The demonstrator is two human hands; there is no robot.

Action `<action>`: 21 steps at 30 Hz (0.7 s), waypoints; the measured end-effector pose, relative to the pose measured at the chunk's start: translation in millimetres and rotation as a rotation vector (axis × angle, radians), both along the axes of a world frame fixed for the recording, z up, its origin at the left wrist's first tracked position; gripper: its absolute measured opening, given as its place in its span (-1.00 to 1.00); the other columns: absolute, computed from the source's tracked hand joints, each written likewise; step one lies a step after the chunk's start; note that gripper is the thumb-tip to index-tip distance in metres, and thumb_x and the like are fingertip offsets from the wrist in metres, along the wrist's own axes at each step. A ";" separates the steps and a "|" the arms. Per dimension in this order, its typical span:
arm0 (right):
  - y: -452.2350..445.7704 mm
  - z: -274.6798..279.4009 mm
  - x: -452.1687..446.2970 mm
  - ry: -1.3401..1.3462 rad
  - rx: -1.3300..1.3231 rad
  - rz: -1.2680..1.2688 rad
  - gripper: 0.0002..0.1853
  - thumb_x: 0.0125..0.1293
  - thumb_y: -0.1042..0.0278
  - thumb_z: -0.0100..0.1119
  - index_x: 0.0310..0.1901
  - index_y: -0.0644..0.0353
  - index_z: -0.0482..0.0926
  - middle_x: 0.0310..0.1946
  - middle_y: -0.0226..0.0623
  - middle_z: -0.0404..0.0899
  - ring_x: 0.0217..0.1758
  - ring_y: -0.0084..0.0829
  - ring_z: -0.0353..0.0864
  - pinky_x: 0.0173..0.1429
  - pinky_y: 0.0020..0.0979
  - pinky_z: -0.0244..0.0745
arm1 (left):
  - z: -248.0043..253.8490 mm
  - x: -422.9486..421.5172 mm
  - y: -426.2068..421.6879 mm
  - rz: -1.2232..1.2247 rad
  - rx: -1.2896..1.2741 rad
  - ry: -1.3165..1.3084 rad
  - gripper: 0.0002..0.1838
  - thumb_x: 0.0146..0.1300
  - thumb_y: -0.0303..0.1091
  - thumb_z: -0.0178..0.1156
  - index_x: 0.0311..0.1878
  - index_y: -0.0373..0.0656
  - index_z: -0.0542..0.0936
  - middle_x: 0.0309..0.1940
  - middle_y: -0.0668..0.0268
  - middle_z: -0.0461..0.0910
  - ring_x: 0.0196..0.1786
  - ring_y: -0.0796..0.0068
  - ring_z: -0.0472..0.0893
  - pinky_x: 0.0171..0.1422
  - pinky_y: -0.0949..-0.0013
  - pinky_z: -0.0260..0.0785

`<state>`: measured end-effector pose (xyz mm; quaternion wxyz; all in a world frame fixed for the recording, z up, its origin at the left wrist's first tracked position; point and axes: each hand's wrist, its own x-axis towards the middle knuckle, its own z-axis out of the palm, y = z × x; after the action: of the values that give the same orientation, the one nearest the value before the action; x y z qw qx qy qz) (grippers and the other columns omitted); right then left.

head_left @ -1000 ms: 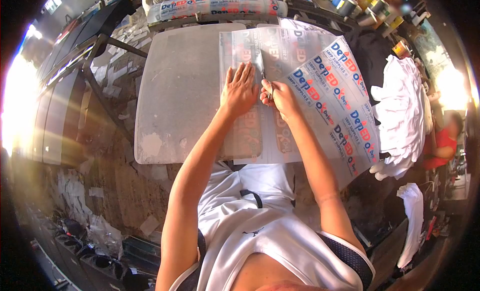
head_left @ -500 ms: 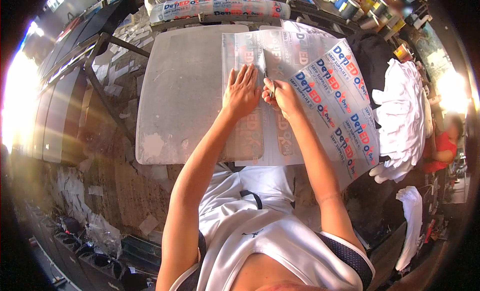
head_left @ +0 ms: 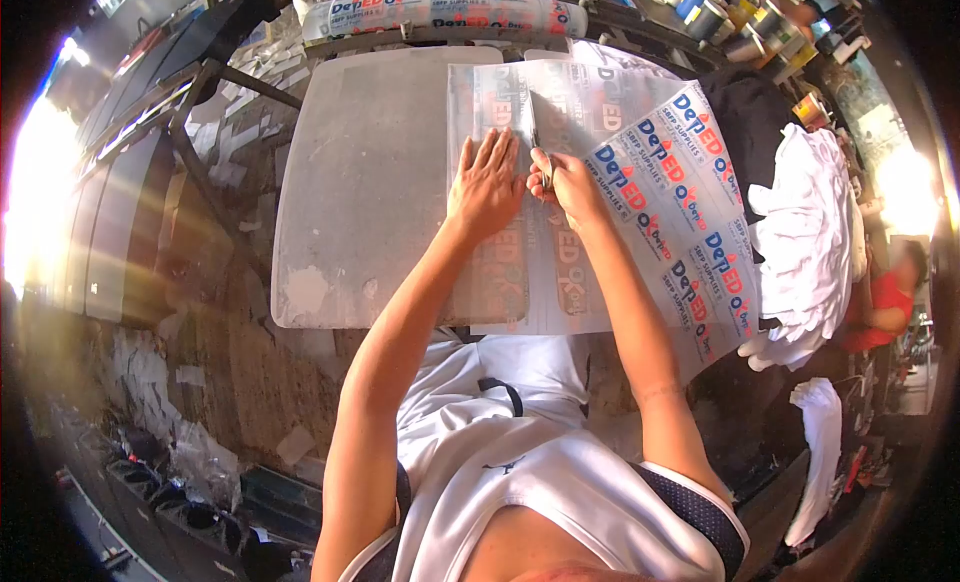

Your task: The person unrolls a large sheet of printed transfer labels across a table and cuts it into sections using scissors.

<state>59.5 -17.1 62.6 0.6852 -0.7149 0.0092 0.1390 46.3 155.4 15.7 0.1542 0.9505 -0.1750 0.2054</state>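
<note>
My left hand (head_left: 486, 187) lies flat on a translucent printed sheet (head_left: 700, 252), fingers stretched toward the far edge. Just to its right, my right hand (head_left: 566, 189) is closed round the handles of a pair of scissors (head_left: 535, 142). Their blades point away from me, over the strip of sheet beside the left fingertips. Blue and red lettering covers the sheet, whose right part is folded over with the print facing up. Under it is a worn grey board (head_left: 370, 182), and the sheet overhangs the board's right side.
Behind the board lies a roll of the same printed film (head_left: 445, 15). White fabric (head_left: 805, 242) is piled on the right, beside dark cloth (head_left: 740, 122). Thread spools (head_left: 705, 20) stand at the back right. A person in a red top (head_left: 885, 307) is at the far right.
The view has shifted very slightly. My left hand stays flat on the sheet, and my right hand keeps hold of the scissors in nearly the same spot.
</note>
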 end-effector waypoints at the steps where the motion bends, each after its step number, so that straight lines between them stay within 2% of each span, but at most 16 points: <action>1: -0.3 0.3 1.3 0.017 0.012 -0.003 -0.58 0.55 -0.08 0.28 -0.23 0.17 0.60 -0.45 -0.44 0.67 -0.47 -0.66 0.63 -0.35 -0.60 0.50 | 0.6 0.0 -0.1 0.002 0.004 0.007 -0.31 0.52 -0.08 0.00 0.60 -0.25 0.32 0.67 0.12 0.23 0.74 0.16 0.12 0.79 -0.14 -0.17; 6: -2.4 2.4 4.3 0.032 0.024 0.006 -0.59 0.55 -0.07 0.28 -0.23 0.17 0.61 -0.45 -0.45 0.67 -0.47 -0.65 0.63 -0.34 -0.60 0.51 | 3.2 -0.5 -0.5 0.002 0.004 0.011 -0.31 0.53 -0.05 0.00 0.59 -0.25 0.33 0.66 0.12 0.24 0.73 0.17 0.13 0.79 -0.14 -0.17; 9: -2.9 2.8 5.2 0.039 0.012 0.002 -0.59 0.56 -0.07 0.28 -0.23 0.17 0.61 -0.44 -0.45 0.67 -0.46 -0.65 0.63 -0.33 -0.60 0.51 | 3.6 -0.2 -0.6 0.006 0.016 0.066 -0.29 0.54 -0.07 0.01 0.64 -0.21 0.27 0.70 0.16 0.18 0.75 0.18 0.09 0.80 -0.09 -0.20; 11: -2.8 2.7 5.4 0.027 0.018 0.010 -0.59 0.56 -0.07 0.28 -0.23 0.16 0.61 -0.44 -0.46 0.67 -0.45 -0.66 0.63 -0.32 -0.59 0.51 | -0.6 1.4 -1.1 0.006 0.000 -0.015 -0.32 0.52 -0.05 0.01 0.59 -0.24 0.34 0.66 0.12 0.25 0.73 0.15 0.15 0.79 -0.15 -0.16; 21: -0.5 5.3 12.4 0.031 0.031 0.002 -0.60 0.53 -0.09 0.30 -0.22 0.13 0.63 -0.44 -0.48 0.67 -0.45 -0.67 0.63 -0.32 -0.61 0.51 | 1.1 0.5 -1.0 -0.003 -0.003 0.008 -0.30 0.53 -0.05 0.01 0.60 -0.26 0.32 0.66 0.11 0.23 0.73 0.14 0.14 0.79 -0.13 -0.16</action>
<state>71.9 -17.5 67.9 0.6958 -0.7020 0.0169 0.1508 46.8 154.3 16.8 0.1568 0.9508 -0.1756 0.2014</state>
